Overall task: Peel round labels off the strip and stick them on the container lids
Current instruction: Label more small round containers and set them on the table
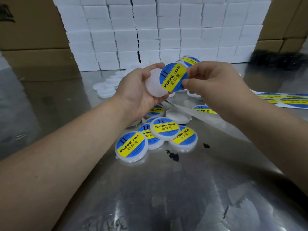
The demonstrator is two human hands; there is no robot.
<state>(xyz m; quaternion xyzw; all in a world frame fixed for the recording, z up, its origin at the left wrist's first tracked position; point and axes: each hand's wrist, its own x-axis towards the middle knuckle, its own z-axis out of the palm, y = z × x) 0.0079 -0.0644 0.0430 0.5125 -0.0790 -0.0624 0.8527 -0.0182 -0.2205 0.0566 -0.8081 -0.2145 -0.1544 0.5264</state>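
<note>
My left hand (133, 90) grips a plain white round lid (154, 84) above the metal table, its flat face turned up. My right hand (210, 80) pinches a round blue and yellow "SOLDERING PASTE" label (173, 76) by its right edge. The label hangs over the lid's right half and hides it. Whether it touches the lid I cannot tell. The label strip (290, 100) lies flat at the right edge of the table, with more round labels on it.
Several labelled lids (131, 146) lie heaped on the steel table (166, 189) below my hands. Unlabelled white lids (106, 87) sit behind my left hand. White boxes (158, 30) are stacked in a wall at the back, with brown cartons (33, 30) beside them.
</note>
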